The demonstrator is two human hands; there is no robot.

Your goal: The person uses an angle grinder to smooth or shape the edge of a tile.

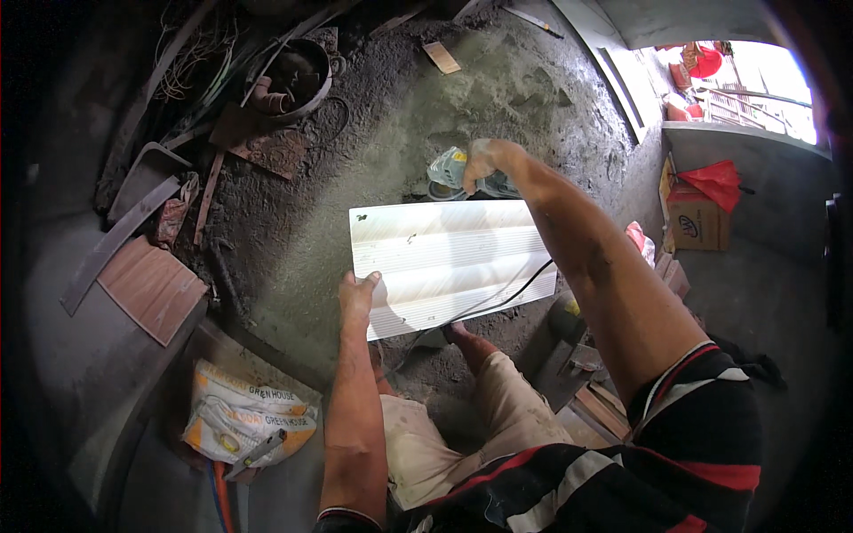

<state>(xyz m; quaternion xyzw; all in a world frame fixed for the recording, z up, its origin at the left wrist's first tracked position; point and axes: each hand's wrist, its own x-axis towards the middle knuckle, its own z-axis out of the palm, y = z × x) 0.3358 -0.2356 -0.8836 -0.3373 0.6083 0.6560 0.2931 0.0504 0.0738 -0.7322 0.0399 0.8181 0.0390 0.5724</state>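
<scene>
- While the left hand [358, 293] presses on the near left corner of the white ribbed tile [444, 262], its grip is flat and thumb-forward, pinning the tile rather than wrapping it.
- The tile lies flat on the dusty floor [498, 98], right in front of the person, its long side running left to right.
- The right hand [484, 160] reaches past the far edge and closes its grip on a handheld power cutter [449, 173], which sits at that far edge; how tightly the fingers wrap it I cannot tell.
- A black cord [484, 302] trails across the near right part of the tile toward the person's legs.
- My judgement: a clean cut calls for the left hand to hold firm and well apart from the tool's line, with steady downward pressure so the tile does not skid on grit.
- The cord looks worth sweeping off the tile first, since it lies where a cut could run.
- A bare foot [458, 333] sits just beside the near edge, so keeping the tool moving away from the body seems wise.
- A printed sack [249, 417] and a reddish tile [151, 286] lie to the left, well apart.
</scene>
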